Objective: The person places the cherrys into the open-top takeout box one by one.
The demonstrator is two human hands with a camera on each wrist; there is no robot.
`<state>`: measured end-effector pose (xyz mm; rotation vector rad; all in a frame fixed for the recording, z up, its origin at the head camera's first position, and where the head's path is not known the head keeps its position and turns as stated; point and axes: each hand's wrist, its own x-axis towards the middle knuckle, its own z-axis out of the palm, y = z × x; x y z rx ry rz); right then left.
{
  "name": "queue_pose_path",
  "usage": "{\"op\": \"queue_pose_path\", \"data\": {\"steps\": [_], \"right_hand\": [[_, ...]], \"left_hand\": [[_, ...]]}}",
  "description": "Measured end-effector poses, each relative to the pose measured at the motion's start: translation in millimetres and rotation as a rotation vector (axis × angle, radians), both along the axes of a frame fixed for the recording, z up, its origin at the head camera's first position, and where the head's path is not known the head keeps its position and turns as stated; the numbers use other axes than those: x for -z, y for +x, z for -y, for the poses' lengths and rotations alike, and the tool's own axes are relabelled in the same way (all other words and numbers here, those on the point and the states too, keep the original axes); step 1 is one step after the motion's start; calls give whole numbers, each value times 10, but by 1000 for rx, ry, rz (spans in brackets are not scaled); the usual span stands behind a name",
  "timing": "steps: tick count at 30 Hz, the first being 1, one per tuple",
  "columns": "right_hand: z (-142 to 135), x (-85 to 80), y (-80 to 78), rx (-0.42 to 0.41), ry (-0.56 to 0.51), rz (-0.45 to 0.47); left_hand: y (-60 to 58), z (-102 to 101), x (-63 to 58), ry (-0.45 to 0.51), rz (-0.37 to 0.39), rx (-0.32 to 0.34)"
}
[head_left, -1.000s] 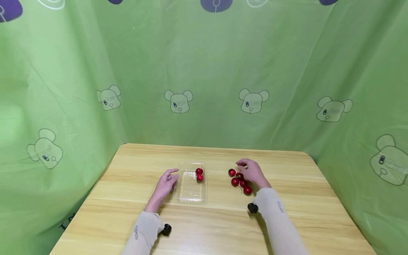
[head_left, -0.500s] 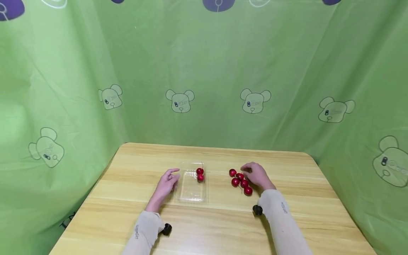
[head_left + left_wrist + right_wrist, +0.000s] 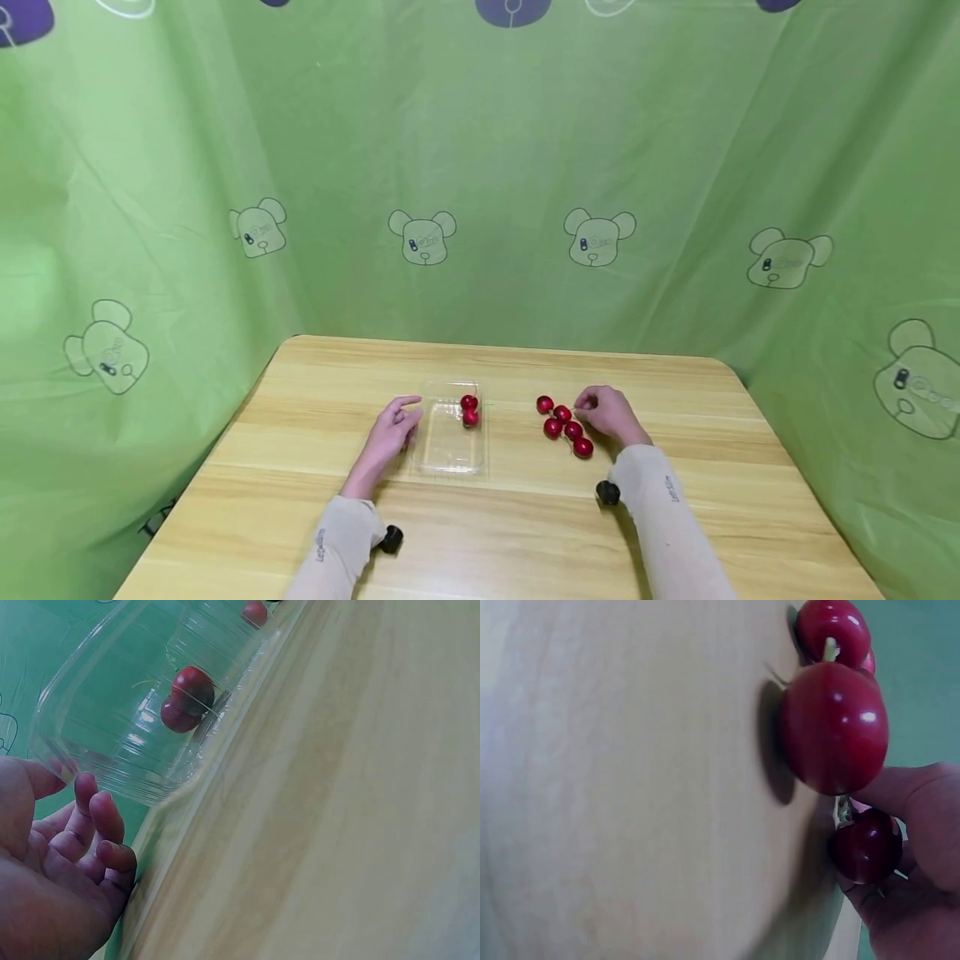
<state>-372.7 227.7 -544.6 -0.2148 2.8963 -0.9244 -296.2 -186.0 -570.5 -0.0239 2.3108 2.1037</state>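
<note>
A clear plastic box (image 3: 450,458) lies on the table, with two red cherries (image 3: 469,410) at its right side. My left hand (image 3: 392,429) is beside the box's left edge with loosely bent fingers; in the left wrist view its fingertips (image 3: 86,787) are right at the box wall. To the right is a cluster of several cherries (image 3: 562,414), some with stems. My right hand (image 3: 606,414) is at the cluster's right side, thumb and fingers brought together. In the right wrist view a dark cherry (image 3: 866,846) is between its thumb and fingers; from the head view the hand hides it.
The light wooden table (image 3: 510,533) has rounded far corners. A green curtain (image 3: 495,167) with bear-head prints hangs behind it and along both sides. Black wrist cameras sit under both sleeves (image 3: 660,508).
My right hand has shifted slightly right and toward me, its thumb and fingers now closer together. My left hand, the box and the visible cherries have stayed in place.
</note>
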Motion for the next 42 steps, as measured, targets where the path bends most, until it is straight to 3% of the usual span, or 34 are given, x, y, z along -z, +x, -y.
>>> {"op": "queue_pose_path", "data": {"steps": [16, 34, 38, 42], "right_hand": [[-29, -2, 19, 2, 4, -21], [-12, -83, 94, 37, -107, -87], [-9, -110, 83, 34, -114, -113], [8, -154, 95, 24, -121, -127]], "left_hand": [[-11, -8, -11, 0, 10, -7], [14, 9, -9, 0, 11, 1], [28, -3, -72, 8, 20, 6], [116, -41, -222, 3, 5, 9]]}}
